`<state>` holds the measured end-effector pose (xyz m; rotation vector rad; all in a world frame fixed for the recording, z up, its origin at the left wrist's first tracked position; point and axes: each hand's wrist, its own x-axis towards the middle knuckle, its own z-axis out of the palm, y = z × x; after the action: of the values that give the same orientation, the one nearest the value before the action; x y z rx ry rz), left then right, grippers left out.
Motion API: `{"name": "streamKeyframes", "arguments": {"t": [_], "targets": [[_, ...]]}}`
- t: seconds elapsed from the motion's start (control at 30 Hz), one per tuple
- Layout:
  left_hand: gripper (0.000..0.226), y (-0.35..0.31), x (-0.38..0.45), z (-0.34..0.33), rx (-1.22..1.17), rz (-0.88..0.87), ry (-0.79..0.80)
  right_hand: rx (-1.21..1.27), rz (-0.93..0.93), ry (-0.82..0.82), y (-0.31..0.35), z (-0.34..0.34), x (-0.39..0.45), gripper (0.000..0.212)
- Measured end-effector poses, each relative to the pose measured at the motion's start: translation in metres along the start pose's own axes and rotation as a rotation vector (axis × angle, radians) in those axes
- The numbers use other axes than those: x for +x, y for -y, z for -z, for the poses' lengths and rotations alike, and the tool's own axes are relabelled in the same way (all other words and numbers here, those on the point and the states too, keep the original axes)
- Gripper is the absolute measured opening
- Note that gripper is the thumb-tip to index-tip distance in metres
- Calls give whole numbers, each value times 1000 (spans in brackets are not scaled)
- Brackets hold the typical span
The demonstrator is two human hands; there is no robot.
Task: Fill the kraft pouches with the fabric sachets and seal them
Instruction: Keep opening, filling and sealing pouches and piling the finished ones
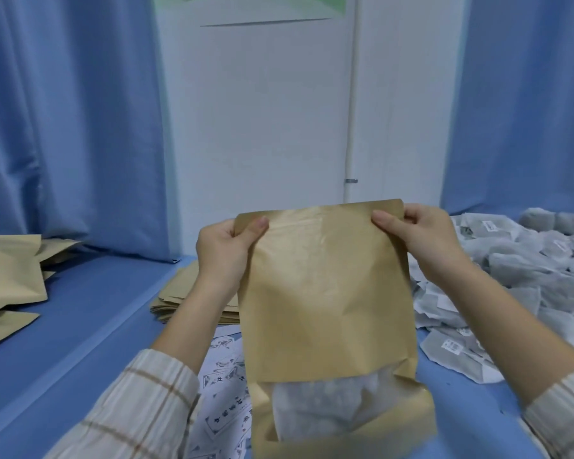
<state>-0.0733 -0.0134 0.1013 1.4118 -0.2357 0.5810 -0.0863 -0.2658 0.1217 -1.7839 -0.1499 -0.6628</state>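
At far left I see filled kraft pouches point(7, 279) lying on the blue table point(90, 313). My left hand point(224, 251) pinches the top left corner of a kraft pouch point(325, 303) held upright at centre; white sachets show through its window point(328, 409). My right hand point(421, 240) pinches the top right corner. A heap of fabric sachets point(511, 276) lies at right.

Nothing legible anywhere. Small white labels on the fabric sachets point(451, 346) right of the hands: dark marks only (too blurred to read). Printed sheets point(224, 389) below the left hand point(224, 246): characters and drawings, unreadable.
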Motion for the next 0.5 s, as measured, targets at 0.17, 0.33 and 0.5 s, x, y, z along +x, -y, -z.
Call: {"name": "streamKeyframes", "arguments": {"t": [0.17, 0.33, 0.5], "targets": [[32, 2, -8, -9, 108, -106, 13, -685, 488, -53, 26, -9, -1, 33], [21, 2, -26, -22, 116, -148, 55, -965, 686, -21, 45, -69, -12, 47], [48, 0, -29, -23, -9, -48, 88, -1104, 862, -513, 37, -86, -10, 54]]}}
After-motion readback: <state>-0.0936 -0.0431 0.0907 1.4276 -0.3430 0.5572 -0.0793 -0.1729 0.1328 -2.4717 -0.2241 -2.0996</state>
